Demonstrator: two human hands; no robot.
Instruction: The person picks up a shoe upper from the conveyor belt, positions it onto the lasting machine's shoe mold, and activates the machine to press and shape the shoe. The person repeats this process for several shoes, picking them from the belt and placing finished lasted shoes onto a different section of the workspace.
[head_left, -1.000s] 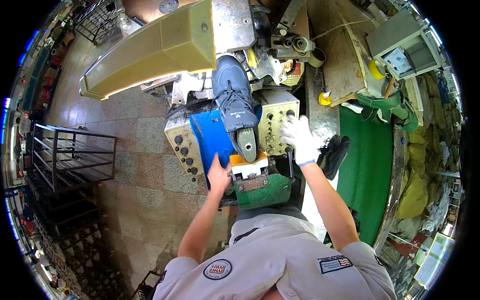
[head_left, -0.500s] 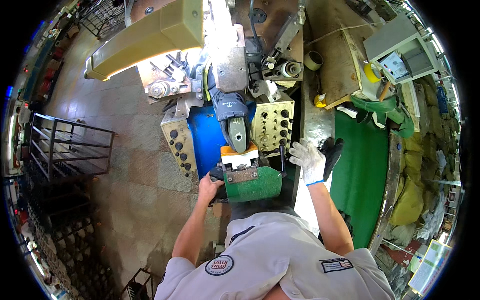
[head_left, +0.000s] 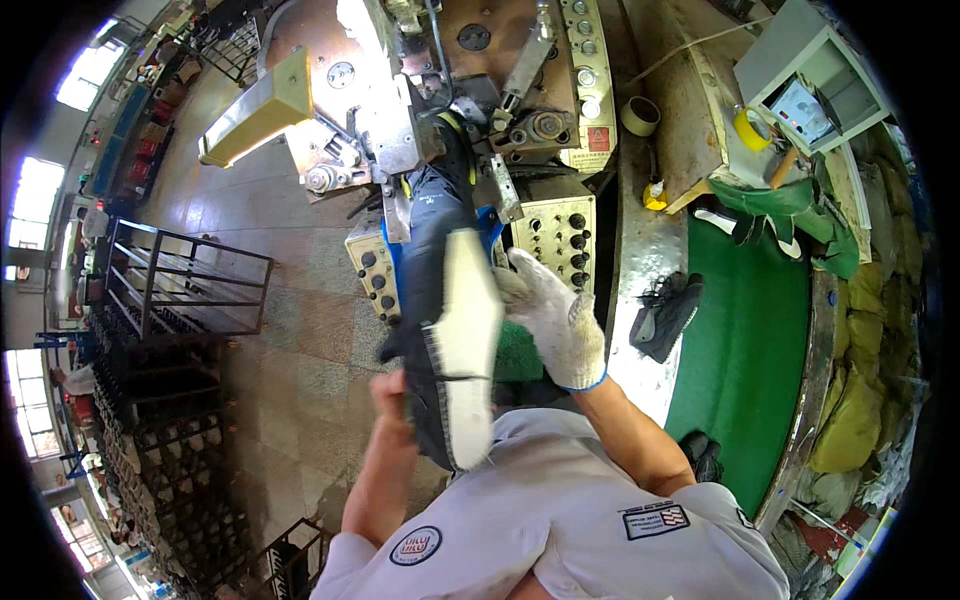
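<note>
Both hands grip the dark shoe (head_left: 445, 330), white sole up: gloved right hand (head_left: 555, 320) at its side, bare left hand (head_left: 392, 395) beneath, clear of the machine (head_left: 480, 130).

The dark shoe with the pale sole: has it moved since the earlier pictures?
Yes. The shoe has come off the machine, toward the person, now overlapping the cream control panel, held by both hands.

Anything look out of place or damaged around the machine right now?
Nothing looks damaged or spilled. The dark shoe is held sole-up between the bare left hand and the gloved right hand. One loose dark shoe upper lies crumpled on the metal bench beside the green mat.
</note>
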